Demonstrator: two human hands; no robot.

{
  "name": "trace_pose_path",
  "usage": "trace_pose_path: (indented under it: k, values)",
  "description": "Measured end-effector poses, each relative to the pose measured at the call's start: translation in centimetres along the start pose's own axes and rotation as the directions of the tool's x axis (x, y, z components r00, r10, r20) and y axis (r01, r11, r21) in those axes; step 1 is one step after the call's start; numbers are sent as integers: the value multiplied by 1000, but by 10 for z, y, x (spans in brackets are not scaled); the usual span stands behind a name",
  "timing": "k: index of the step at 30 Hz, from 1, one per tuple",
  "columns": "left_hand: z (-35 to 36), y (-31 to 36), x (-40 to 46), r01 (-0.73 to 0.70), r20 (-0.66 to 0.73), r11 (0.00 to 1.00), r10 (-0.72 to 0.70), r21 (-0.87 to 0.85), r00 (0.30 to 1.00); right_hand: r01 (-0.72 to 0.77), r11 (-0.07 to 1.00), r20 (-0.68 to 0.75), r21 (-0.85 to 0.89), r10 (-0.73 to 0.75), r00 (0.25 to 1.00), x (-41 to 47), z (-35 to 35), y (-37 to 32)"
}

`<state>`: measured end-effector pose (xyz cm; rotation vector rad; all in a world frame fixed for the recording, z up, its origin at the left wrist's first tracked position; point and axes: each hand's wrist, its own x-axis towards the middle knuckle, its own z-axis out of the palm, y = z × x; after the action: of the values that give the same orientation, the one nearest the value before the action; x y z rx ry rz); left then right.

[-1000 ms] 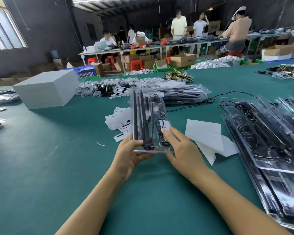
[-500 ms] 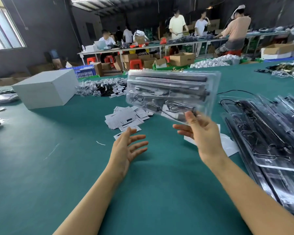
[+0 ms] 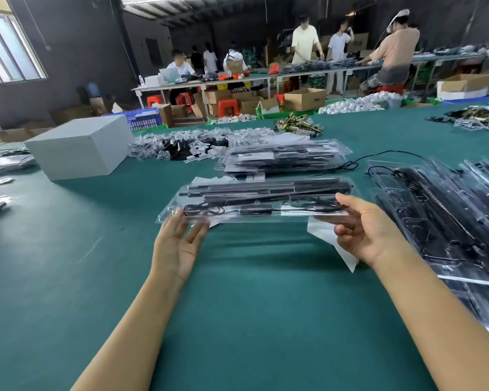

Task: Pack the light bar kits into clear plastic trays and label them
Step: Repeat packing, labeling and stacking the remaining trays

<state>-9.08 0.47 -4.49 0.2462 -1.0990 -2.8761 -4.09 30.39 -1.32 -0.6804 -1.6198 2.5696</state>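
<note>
One packed tray (image 3: 254, 203) is held lengthwise across the view, raised above the green surface (image 3: 237, 320), its shadow showing beneath. It contains black light bars in the far channels and a coiled cable with an inline module in the near channel.

The right hand (image 3: 367, 232) holds the tray's right end: thumb on top of the rim, fingers curled underneath, a pinching grip. The left hand (image 3: 178, 244) lies palm up with fingers spread and straight, their tips under the tray's left near corner, supporting rather than clamping. In my judgement this two-point hold keeps the long, flexible tray level so the contents stay seated.

A stack of finished trays (image 3: 283, 158) lies just beyond on the surface; the held tray is probably bound for it. White label sheets (image 3: 331, 241) lie under the right hand. Open trays (image 3: 446, 221) with bars are heaped to the right.

No label is discernible on the held tray; glare prevents confirmation.
</note>
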Motion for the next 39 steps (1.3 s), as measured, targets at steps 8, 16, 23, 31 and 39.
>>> trace_pose_path:
  k: [8, 16, 23, 31, 39]
  values:
    - [-4, 7, 1, 50, -94, 982, -34, 180, 995, -55, 993, -105, -101, 45, 994, 3, -5, 1]
    - [-6, 6, 1, 37, -255, 916, 72, 400, 964, 69, 692, -196, -719, -297, 935, 12, -8, 11]
    - [-2, -2, -8, 189, -253, 204, 362, 961, 897, -23, 35, -37, -999, -476, 879, 8, -4, 20]
    - [-11, -27, -11, -327, 323, -618, -123, 715, 938, 84, -189, 108, -978, -121, 987, -4, -2, 14]
    - [-11, -31, -3, -261, 402, -743, 13, 616, 915, 133, -314, 172, -940, -98, 980, -20, 7, 10]
